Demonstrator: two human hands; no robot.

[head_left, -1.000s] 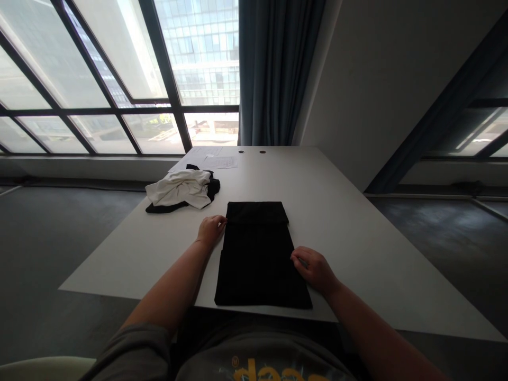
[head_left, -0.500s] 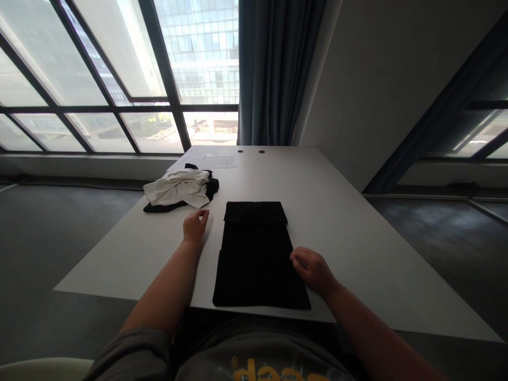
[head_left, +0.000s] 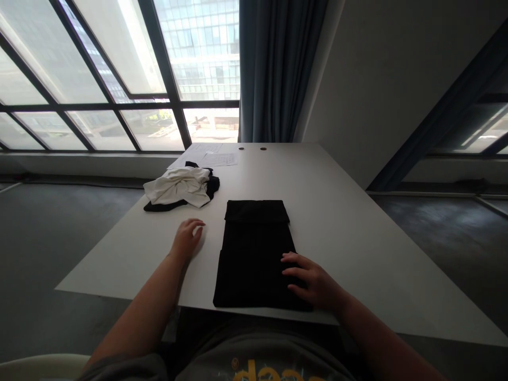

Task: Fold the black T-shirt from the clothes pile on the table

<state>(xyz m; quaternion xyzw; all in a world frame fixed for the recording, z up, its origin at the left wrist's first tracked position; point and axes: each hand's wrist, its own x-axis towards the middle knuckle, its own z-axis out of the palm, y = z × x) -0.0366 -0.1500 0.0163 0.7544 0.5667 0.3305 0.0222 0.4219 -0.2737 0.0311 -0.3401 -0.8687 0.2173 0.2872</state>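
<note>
A folded black garment lies flat on the white table, right in front of me. My right hand rests on its near right corner, fingers stretched out flat on the cloth. My left hand lies on the bare table to the left of the garment, fingers loosely apart and holding nothing. Its far end has a folded band across it.
A crumpled pile of white and black clothes sits at the far left of the table. Sheets of paper lie near the far edge by two cable holes. Windows and a dark curtain stand behind the table.
My left hand has let go of the garment's left edge and drawn back left onto the bare table. My right hand has slid from the right edge onto the cloth, nearer to me.
</note>
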